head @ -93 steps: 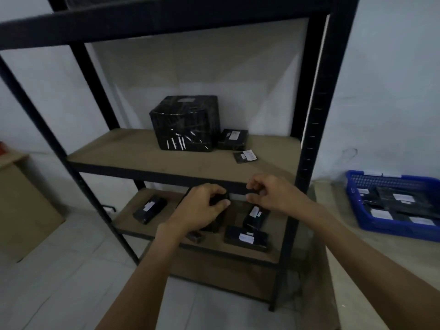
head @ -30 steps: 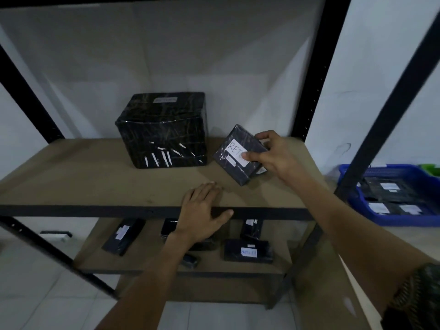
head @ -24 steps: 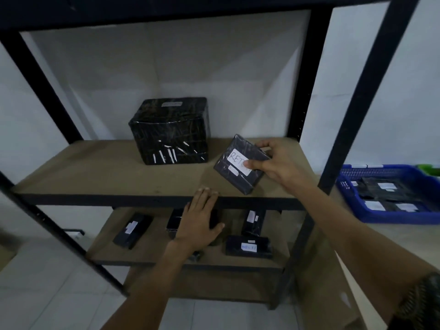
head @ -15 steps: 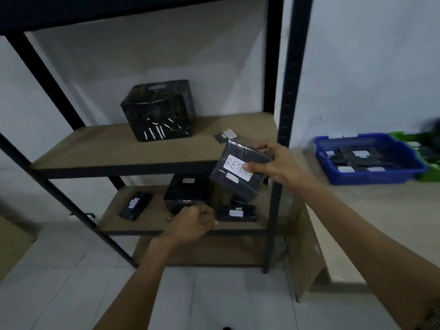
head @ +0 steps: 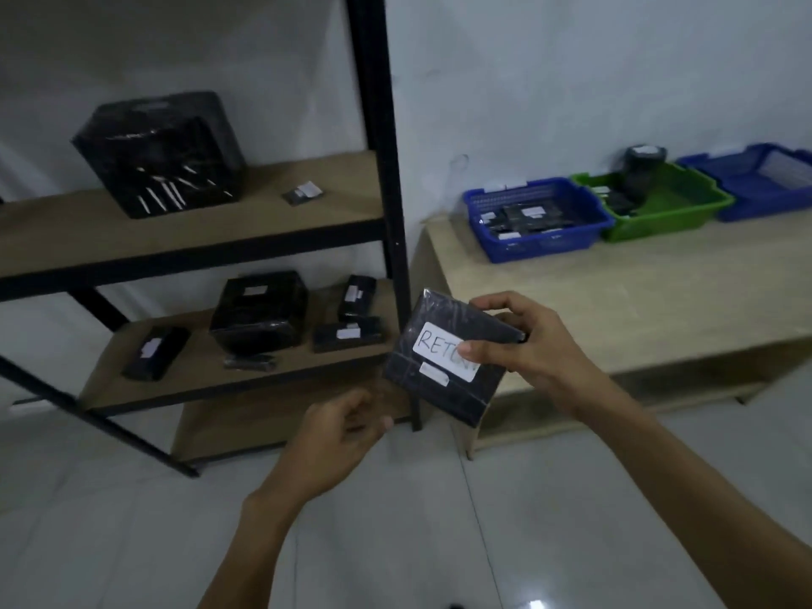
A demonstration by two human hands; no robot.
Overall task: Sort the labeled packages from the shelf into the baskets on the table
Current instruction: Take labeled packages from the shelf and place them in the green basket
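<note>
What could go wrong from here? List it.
1. The right hand alone pinches the black wrapped package by one side; the left hand holds nothing, so the glossy wrap may slip.
2. That hand hides the end of the white label, and three baskets wait: near blue basket, green basket, far blue basket. A wrong drop seems possible.

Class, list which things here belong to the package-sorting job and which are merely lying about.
Job: held package, right hand, packages on the shelf, shelf, near blue basket, green basket, far blue basket, table.
Lying about: tiled floor, white wall.
</note>
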